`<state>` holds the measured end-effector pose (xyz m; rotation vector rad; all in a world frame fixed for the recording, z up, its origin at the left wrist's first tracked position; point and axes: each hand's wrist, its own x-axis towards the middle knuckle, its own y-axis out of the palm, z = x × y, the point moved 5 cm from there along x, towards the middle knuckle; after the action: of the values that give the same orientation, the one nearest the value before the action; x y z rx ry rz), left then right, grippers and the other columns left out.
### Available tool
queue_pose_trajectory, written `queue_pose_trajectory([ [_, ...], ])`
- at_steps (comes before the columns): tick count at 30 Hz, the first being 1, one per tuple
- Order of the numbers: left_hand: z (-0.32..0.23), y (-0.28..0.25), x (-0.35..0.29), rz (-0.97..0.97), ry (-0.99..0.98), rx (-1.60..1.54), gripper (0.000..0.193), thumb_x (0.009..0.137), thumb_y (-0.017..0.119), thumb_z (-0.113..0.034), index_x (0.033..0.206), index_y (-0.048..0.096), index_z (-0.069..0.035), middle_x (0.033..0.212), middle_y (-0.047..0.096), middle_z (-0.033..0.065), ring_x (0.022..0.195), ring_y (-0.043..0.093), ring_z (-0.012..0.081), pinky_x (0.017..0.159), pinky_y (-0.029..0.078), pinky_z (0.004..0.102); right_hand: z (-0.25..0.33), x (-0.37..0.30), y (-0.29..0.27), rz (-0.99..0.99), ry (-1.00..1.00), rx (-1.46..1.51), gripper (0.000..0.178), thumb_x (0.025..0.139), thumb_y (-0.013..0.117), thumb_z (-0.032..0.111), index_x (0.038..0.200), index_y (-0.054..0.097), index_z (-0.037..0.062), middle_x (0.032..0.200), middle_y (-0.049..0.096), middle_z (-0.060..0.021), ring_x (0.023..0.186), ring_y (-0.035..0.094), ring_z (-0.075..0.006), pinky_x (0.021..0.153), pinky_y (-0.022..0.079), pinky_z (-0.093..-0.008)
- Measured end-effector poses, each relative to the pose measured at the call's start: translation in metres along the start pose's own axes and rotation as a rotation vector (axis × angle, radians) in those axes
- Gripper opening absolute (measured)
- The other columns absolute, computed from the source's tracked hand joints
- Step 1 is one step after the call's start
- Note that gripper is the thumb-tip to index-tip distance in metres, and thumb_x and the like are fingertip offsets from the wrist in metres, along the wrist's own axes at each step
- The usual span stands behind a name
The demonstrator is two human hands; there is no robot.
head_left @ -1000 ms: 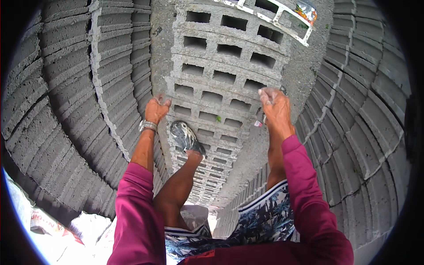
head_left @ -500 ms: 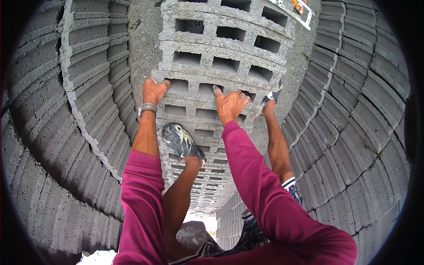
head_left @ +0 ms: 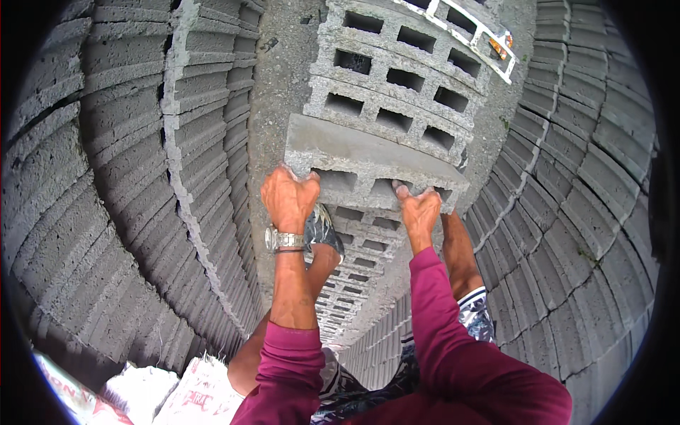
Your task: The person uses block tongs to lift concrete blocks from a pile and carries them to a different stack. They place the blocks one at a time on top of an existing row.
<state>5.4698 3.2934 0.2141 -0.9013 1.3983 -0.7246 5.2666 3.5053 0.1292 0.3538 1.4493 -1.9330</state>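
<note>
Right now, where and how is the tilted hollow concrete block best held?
Likely from the near side, by its left end wall and the web between middle and right openings: the hollow concrete block is tilted, openings turned that way.

From head height, we looked steeply down through a fisheye, near the held block (head_left: pixel 372 149), between the ground (head_left: pixel 278 99)'s side edges.

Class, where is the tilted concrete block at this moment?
In the head view, the tilted concrete block is just above centre, with the left hand at its left end and the right hand toward its right end.
</note>
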Motion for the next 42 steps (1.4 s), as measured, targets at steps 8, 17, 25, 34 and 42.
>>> queue_pose_trajectory([
  [8,0.004,-0.102,-0.184,0.074,-0.118,-0.207,0.046,0.065,0.076,-0.019,0.1,0.065,0.008,0.092,0.067,0.027,0.088,0.063,0.0456,0.081,0.05,0.0504,0.024,-0.089,-0.179,0.178,-0.126,-0.188,0.048,0.066,0.082,0.031,0.064,0.058,-0.0104,0.064,0.06,-0.0237,0.072,0.059,-0.0439,0.078,0.046,-0.0501],
  [17,-0.006,-0.161,-0.311,-0.039,-0.115,-1.149,0.024,0.069,0.067,0.0,0.091,0.065,0.009,0.088,0.07,0.0118,0.077,0.064,0.0193,0.072,0.05,0.0357,0.085,-0.159,-0.346,0.057,-0.534,-0.364,0.05,0.072,0.075,0.038,0.08,0.066,-0.0102,0.075,0.066,-0.0267,0.093,0.063,-0.0409,0.097,0.04,-0.0446],
  [25,-0.07,-0.306,-0.368,-0.24,0.284,-0.93,0.038,0.077,0.074,-0.016,0.09,0.06,0.017,0.087,0.064,0.0151,0.071,0.052,0.0209,0.064,0.044,0.0365,0.152,-0.239,-0.537,-0.227,-0.658,-0.252,0.052,0.07,0.077,0.038,0.081,0.064,-0.0114,0.074,0.063,-0.0275,0.085,0.061,-0.0433,0.092,0.043,-0.0473],
  [34,-0.245,-0.356,-0.446,0.157,0.73,-0.771,0.061,0.086,0.074,-0.031,0.053,0.036,0.003,0.052,0.034,0.0054,0.056,0.032,0.0125,0.046,0.024,0.041,0.096,-0.247,-0.767,-0.48,-0.505,-0.418,0.054,0.066,0.08,0.038,0.074,0.061,-0.0118,0.062,0.057,-0.0262,0.071,0.059,-0.0415,0.078,0.045,-0.0444],
  [42,-0.411,-0.307,-0.524,0.411,1.031,-0.568,0.067,0.087,0.069,-0.046,0.053,0.047,0.007,0.05,0.046,0.0303,0.043,0.045,0.0376,0.049,0.037,0.0511,-0.043,-0.205,-0.888,-0.457,-0.052,-0.295,0.056,0.06,0.086,0.037,0.065,0.055,-0.0098,0.058,0.055,-0.0251,0.064,0.062,-0.0377,0.067,0.047,-0.047],
])
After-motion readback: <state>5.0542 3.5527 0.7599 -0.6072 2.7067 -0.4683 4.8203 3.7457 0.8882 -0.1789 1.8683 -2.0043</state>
